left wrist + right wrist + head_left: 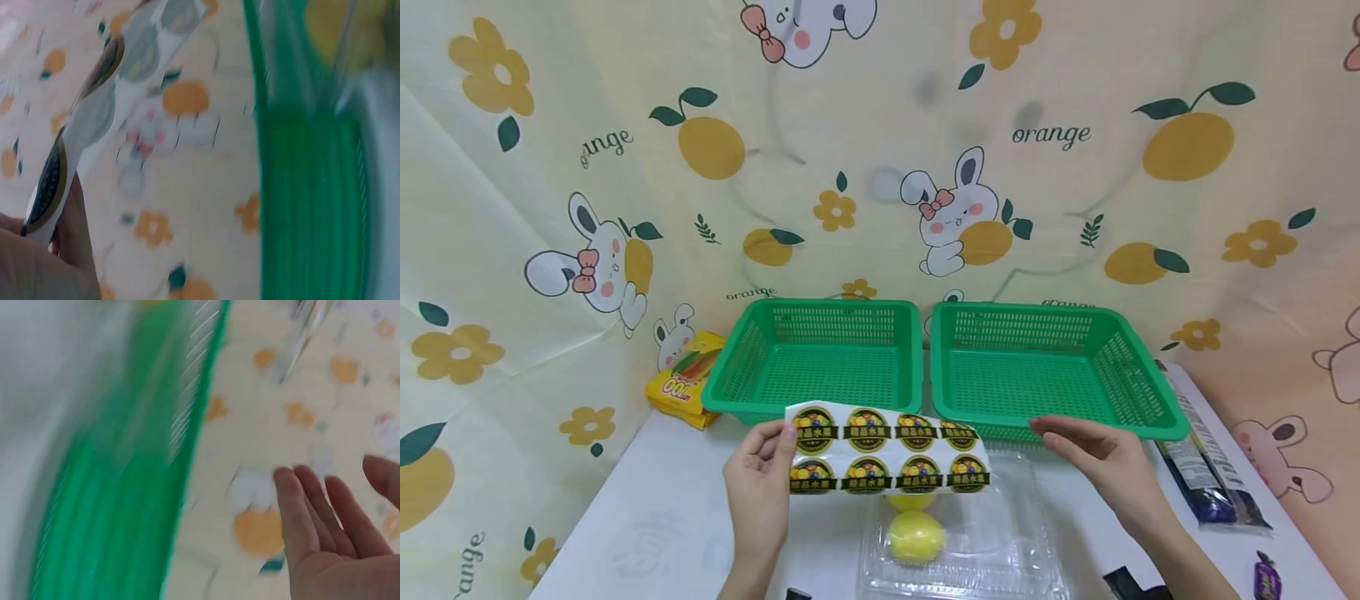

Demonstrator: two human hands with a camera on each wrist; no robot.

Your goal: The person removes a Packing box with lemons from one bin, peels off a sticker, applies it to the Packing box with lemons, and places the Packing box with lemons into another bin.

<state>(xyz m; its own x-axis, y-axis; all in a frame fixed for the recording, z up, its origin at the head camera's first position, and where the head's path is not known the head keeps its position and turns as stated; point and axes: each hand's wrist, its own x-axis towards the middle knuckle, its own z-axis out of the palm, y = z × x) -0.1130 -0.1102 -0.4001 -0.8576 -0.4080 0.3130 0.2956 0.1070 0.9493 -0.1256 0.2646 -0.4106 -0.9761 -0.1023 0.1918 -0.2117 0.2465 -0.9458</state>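
Observation:
My left hand (pixel 758 483) pinches a sheet of round stickers (pixel 891 450) by its left edge, thumb in front. Black and gold fruit labels in two rows cover the white sheet, which hangs in the air and bows at its right end. In the left wrist view the sticker sheet (pixel 94 119) appears nearly edge-on. Held in the air to the right of the sheet, my right hand (pixel 1101 467) touches nothing; its fingers are extended in the right wrist view. Below the sheet, a clear plastic box (pixel 992 542) holds yellow lemon-like fruits (pixel 916 536), one partly hidden by the sheet.
Two green baskets, a left one (pixel 835 375) and a right one (pixel 1022 375), stand side by side against the patterned cloth. A yellow packet (pixel 681 392) leans at far left. Dark packages (pixel 1210 475) lie at right, with a purple wrapped candy (pixel 1267 577) nearer.

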